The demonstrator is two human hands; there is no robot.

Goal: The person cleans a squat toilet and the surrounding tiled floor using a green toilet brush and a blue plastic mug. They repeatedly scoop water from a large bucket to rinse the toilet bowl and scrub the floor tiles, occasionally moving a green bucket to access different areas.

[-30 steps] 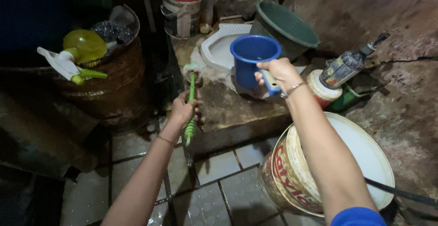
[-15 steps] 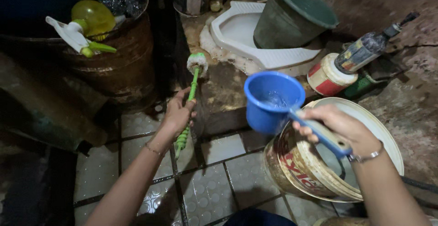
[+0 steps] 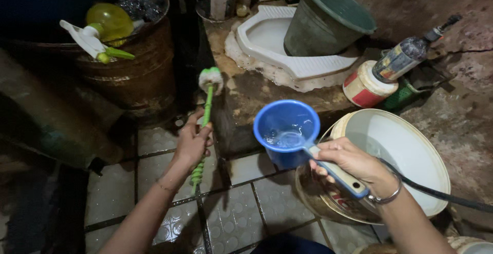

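My left hand (image 3: 193, 142) grips the green handle of a toilet brush (image 3: 207, 96), whose white head points up at the edge of the raised concrete step (image 3: 257, 97). My right hand (image 3: 348, 161) holds a blue dipper (image 3: 285, 131) by its handle, level, with a little water inside, over the tiled floor beside a large white bucket (image 3: 405, 151). A white squat toilet pan (image 3: 275, 41) is set into the step beyond.
A dark green bucket (image 3: 323, 20) stands on the pan's right side. A rusty drum (image 3: 136, 74) at left holds a yellow spray bottle (image 3: 102, 28). A red-and-white tub (image 3: 364, 87), a dirty bottle (image 3: 405, 56) and a black hose (image 3: 441, 195) lie at right.
The dipper came down from over the step to beside the white bucket and now holds water. The brush shifted slightly left in my left hand.
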